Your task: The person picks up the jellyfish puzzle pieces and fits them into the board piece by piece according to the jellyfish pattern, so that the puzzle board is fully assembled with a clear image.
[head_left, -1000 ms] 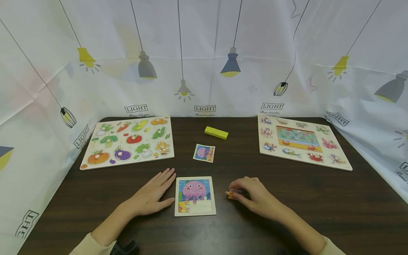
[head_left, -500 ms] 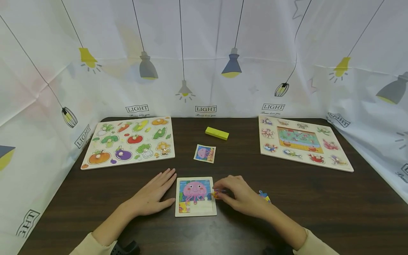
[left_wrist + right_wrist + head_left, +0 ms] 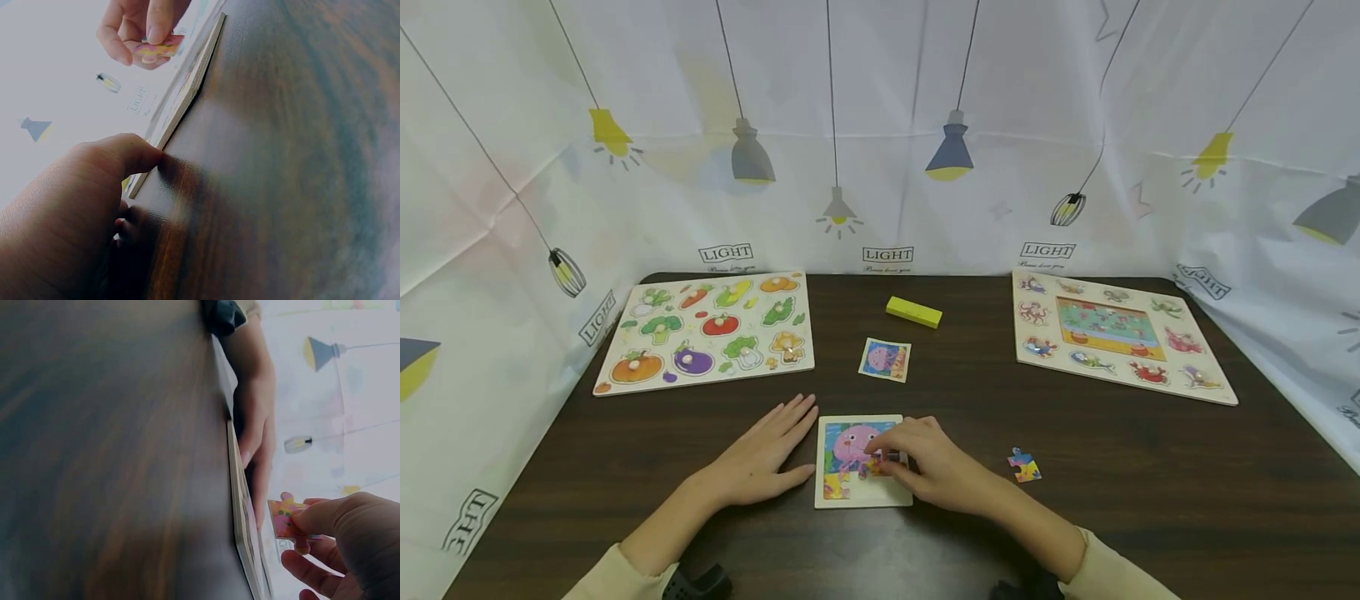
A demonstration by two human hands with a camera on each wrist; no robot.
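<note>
A small wooden jigsaw tray (image 3: 865,502) with a pink jellyfish picture lies in front of the person; its lower right part shows bare wood. The right hand (image 3: 934,467) is over the tray's right side, pinching a puzzle piece (image 3: 284,517) between thumb and fingers. That piece, orange, yellow and pink, is held above the board in both wrist views. Flat on the table, the left hand (image 3: 760,462) has its fingers straight and its fingertips at the tray's left edge. Another puzzle piece (image 3: 1024,466), blue, yellow and pink, lies on the table to the right.
A jellyfish picture card (image 3: 885,359) lies behind the tray, with a yellow block (image 3: 913,312) farther back. A vegetable peg board (image 3: 700,333) is at the back left, a sea-animal board (image 3: 1120,337) at the back right. A printed curtain (image 3: 880,125) surrounds the table.
The right hand has carried its puzzle piece leftward from beside the tray to above it. The loose piece on the right has come into full view. The left hand stays in place.
</note>
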